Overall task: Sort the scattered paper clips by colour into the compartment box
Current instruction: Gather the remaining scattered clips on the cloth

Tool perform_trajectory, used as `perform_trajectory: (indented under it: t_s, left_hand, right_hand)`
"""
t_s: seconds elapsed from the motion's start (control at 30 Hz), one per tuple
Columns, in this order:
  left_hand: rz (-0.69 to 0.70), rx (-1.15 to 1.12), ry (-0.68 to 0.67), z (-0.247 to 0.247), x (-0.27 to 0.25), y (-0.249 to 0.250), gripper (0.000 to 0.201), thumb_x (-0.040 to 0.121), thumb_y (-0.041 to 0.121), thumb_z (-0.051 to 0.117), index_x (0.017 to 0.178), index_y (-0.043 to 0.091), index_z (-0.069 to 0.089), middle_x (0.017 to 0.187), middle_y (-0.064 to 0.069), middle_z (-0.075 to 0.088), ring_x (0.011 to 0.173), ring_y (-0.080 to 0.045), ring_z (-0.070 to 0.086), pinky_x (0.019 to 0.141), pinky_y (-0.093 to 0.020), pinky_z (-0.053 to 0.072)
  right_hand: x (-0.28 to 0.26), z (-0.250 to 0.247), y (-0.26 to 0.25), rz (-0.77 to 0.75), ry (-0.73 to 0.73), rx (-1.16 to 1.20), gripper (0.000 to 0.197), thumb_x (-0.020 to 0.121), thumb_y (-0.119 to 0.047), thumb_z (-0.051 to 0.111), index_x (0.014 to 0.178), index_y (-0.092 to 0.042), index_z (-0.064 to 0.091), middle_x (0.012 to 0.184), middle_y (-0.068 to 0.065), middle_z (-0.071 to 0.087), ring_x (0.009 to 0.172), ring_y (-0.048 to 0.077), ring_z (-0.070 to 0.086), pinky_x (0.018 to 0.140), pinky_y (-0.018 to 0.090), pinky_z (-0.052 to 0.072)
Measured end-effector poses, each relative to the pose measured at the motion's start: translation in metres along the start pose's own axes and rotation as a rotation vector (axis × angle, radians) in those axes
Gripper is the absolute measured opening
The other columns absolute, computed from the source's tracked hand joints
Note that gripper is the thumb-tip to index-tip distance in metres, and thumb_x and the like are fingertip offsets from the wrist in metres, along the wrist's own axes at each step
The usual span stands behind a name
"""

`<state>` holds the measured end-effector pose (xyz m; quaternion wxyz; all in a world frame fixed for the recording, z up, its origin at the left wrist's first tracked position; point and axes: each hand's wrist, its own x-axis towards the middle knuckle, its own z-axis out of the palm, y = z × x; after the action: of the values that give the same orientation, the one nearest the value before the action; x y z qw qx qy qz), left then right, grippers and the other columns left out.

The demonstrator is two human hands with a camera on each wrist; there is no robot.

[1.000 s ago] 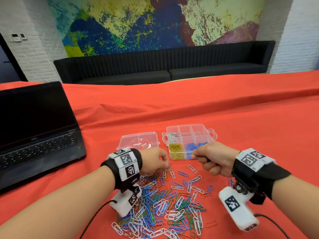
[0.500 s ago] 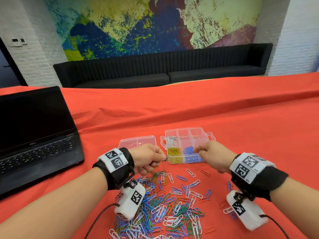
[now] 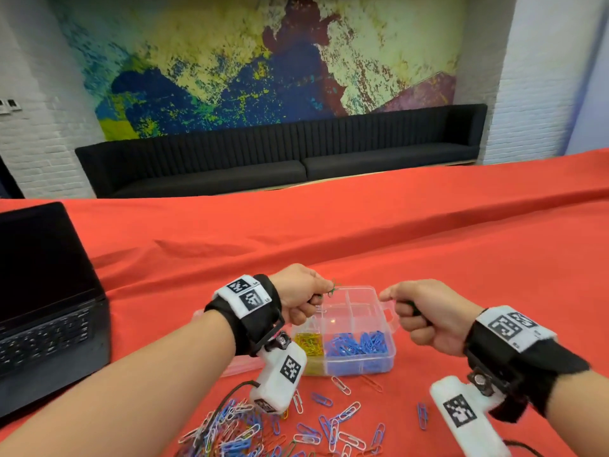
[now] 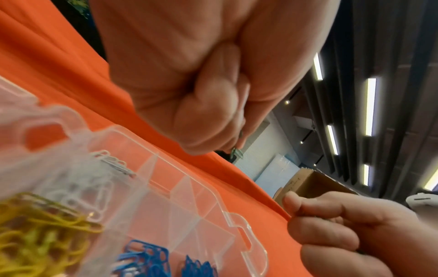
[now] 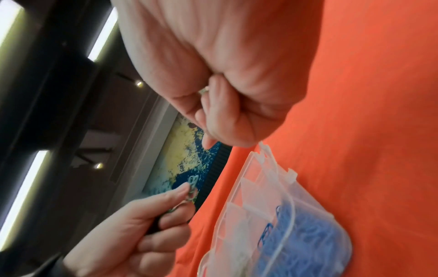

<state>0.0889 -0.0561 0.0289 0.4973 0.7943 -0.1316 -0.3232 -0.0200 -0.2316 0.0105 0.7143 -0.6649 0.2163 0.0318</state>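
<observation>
Sitting on the red tablecloth (image 3: 428, 245) in front of you, the clear compartment box (image 3: 379, 293) is showing yellow paper clips (image 3: 308, 341) in its near left cell, blue paper clips (image 3: 357, 344) in the near cell beside them, and white paper clips (image 4: 111, 161) in the far left cell, as the left wrist view shows; its other far cells are showing only bare plastic. Your left hand (image 3: 298, 293) is hovering over the box's far left corner, its fingers curled, and you are pinching a few green paper clips (image 3: 333, 288) between thumb and fingertips. Your right hand (image 3: 425, 311) is hanging just beside the box's right handle, curled into a fist; something dark is peeking out of it, but what it is I cannot tell. Nearer you, the scattered paper clips (image 3: 250, 430) are lying in a mixed heap of blue, white, green and red, thinning out to the right. The box's clear lid (image 3: 240, 366) is lying on the cloth left of the box, mostly hidden under your left wrist. An open black laptop (image 3: 43, 311) is sitting at the far left, and a black sofa (image 3: 280, 153) is standing beneath a colourful mural (image 3: 257, 61) beyond the table.
</observation>
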Motion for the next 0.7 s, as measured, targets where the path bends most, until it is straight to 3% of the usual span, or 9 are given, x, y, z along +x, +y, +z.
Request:
perform_trajectory:
  t_s: [0.1, 0.2, 0.27, 0.37, 0.47, 0.53, 0.57, 0.63, 0.7]
  left_hand:
    - [-0.059, 0.12, -0.015, 0.021, 0.019, 0.017, 0.015, 0.096, 0.015, 0.049, 0.081, 0.012, 0.05, 0.057, -0.001, 0.031, 0.03, -0.006, 0.022, 0.036, -0.006, 0.018]
    - [-0.138, 0.209, 0.014, 0.037, 0.04, 0.025, 0.023, 0.093, 0.009, 0.047, 0.071, 0.009, 0.049, 0.051, -0.001, 0.038, 0.024, -0.007, 0.028, 0.031, -0.008, 0.02]
    - [-0.16, 0.146, 0.027, 0.045, 0.052, 0.028, 0.03, 0.096, 0.007, 0.041, 0.066, 0.01, 0.044, 0.043, 0.0, 0.039, 0.021, -0.006, 0.028, 0.031, -0.006, 0.021]
    - [-0.133, -0.015, 0.104, 0.058, 0.064, 0.033, 0.035, 0.097, 0.005, 0.034, 0.064, 0.01, 0.046, 0.055, -0.002, 0.037, 0.024, -0.007, 0.03, 0.034, -0.007, 0.025]
    - [-0.129, -0.121, 0.126, 0.071, 0.074, 0.036, 0.032, 0.096, 0.004, 0.038, 0.067, 0.008, 0.049, 0.066, -0.006, 0.043, 0.049, -0.015, 0.044, 0.043, -0.023, 0.047]
    - [-0.163, -0.161, 0.089, 0.075, 0.075, 0.038, 0.016, 0.094, 0.007, 0.044, 0.084, 0.005, 0.056, 0.08, -0.011, 0.053, 0.074, -0.026, 0.059, 0.069, -0.036, 0.057]
    - [-0.187, -0.184, 0.069, 0.075, 0.075, 0.038, 0.014, 0.094, 0.01, 0.045, 0.099, 0.005, 0.058, 0.09, -0.013, 0.056, 0.09, -0.031, 0.062, 0.08, -0.041, 0.055]
    - [-0.208, -0.178, 0.08, 0.074, 0.082, 0.036, 0.035, 0.096, 0.013, 0.045, 0.129, 0.002, 0.049, 0.116, -0.017, 0.056, 0.118, -0.037, 0.055, 0.093, -0.046, 0.051]
    - [-0.202, -0.155, 0.078, 0.073, 0.082, 0.039, 0.044, 0.1, 0.015, 0.041, 0.14, -0.001, 0.035, 0.139, -0.022, 0.042, 0.131, -0.038, 0.041, 0.097, -0.049, 0.044]
  right_hand:
    - [0.009, -0.014, 0.0, 0.065, 0.028, 0.147, 0.015, 0.094, -0.011, 0.039, 0.089, -0.011, 0.053, 0.05, -0.004, 0.027, 0.033, 0.004, 0.017, 0.032, 0.008, 0.011]
    - [0.017, -0.025, 0.005, 0.093, 0.05, 0.192, 0.017, 0.094, -0.01, 0.037, 0.09, -0.01, 0.054, 0.05, -0.003, 0.029, 0.034, 0.005, 0.018, 0.032, 0.007, 0.012]
    - [0.022, -0.031, 0.007, 0.112, 0.054, 0.238, 0.017, 0.094, -0.009, 0.037, 0.091, -0.009, 0.053, 0.05, -0.002, 0.03, 0.033, 0.005, 0.019, 0.032, 0.007, 0.013]
    - [0.029, -0.039, 0.009, 0.139, 0.048, 0.335, 0.014, 0.092, -0.01, 0.038, 0.09, -0.009, 0.051, 0.051, -0.001, 0.032, 0.033, 0.006, 0.021, 0.031, 0.009, 0.014]
    - [0.034, -0.044, 0.01, 0.167, 0.042, 0.41, 0.012, 0.09, -0.01, 0.037, 0.088, -0.01, 0.049, 0.051, -0.001, 0.031, 0.033, 0.007, 0.021, 0.03, 0.01, 0.015]
    - [0.035, -0.046, 0.011, 0.176, 0.043, 0.43, 0.012, 0.089, -0.01, 0.037, 0.086, -0.01, 0.049, 0.052, -0.001, 0.031, 0.034, 0.007, 0.021, 0.03, 0.01, 0.015]
    - [0.035, -0.047, 0.012, 0.178, 0.044, 0.434, 0.012, 0.089, -0.01, 0.037, 0.086, -0.01, 0.048, 0.052, -0.001, 0.031, 0.035, 0.007, 0.021, 0.03, 0.01, 0.015]
    - [0.036, -0.049, 0.014, 0.179, 0.046, 0.436, 0.012, 0.089, -0.01, 0.037, 0.086, -0.01, 0.048, 0.053, -0.001, 0.031, 0.035, 0.008, 0.021, 0.03, 0.01, 0.015]
    - [0.036, -0.05, 0.015, 0.177, 0.048, 0.434, 0.011, 0.089, -0.01, 0.037, 0.086, -0.01, 0.048, 0.052, -0.001, 0.031, 0.035, 0.008, 0.022, 0.03, 0.011, 0.015]
